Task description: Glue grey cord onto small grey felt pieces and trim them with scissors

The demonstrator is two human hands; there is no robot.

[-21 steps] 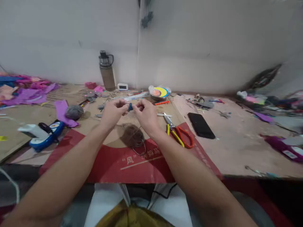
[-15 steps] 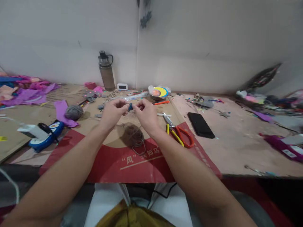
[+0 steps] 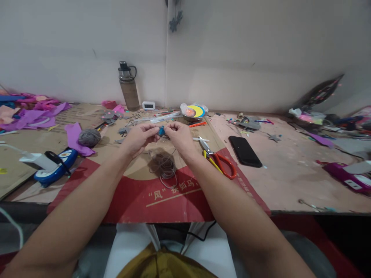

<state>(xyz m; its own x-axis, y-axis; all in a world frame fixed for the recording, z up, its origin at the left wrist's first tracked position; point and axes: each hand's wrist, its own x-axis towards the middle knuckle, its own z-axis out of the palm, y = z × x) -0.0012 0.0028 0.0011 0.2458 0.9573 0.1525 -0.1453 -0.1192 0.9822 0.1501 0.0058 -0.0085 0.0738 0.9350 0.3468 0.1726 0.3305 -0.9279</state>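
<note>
Between my two hands is a small blue piece (image 3: 161, 131), too small to name its kind. My left hand (image 3: 142, 137) pinches it from the left with thumb and fingers. On its other side, the fingertips of my right hand (image 3: 179, 138) are closed on it too. A grey strand hangs below my right hand toward a loose heap of grey yarn (image 3: 164, 166) on the cardboard. Scissors (image 3: 218, 160) with red and yellow handles lie beside my right forearm, blades pointing away. Both hands are held above the cardboard sheet (image 3: 139, 206).
A black phone (image 3: 245, 151) lies on the right. At the back stand a bottle (image 3: 129, 90), a small white clock (image 3: 148, 105) and a bowl (image 3: 194, 112). To the left are a grey yarn ball (image 3: 89, 138), purple scraps (image 3: 74, 135) and a blue power strip (image 3: 56, 168).
My right fingers have curled in closer around the blue piece, and more of its blue shows between the hands. The whole view has shifted slightly.
</note>
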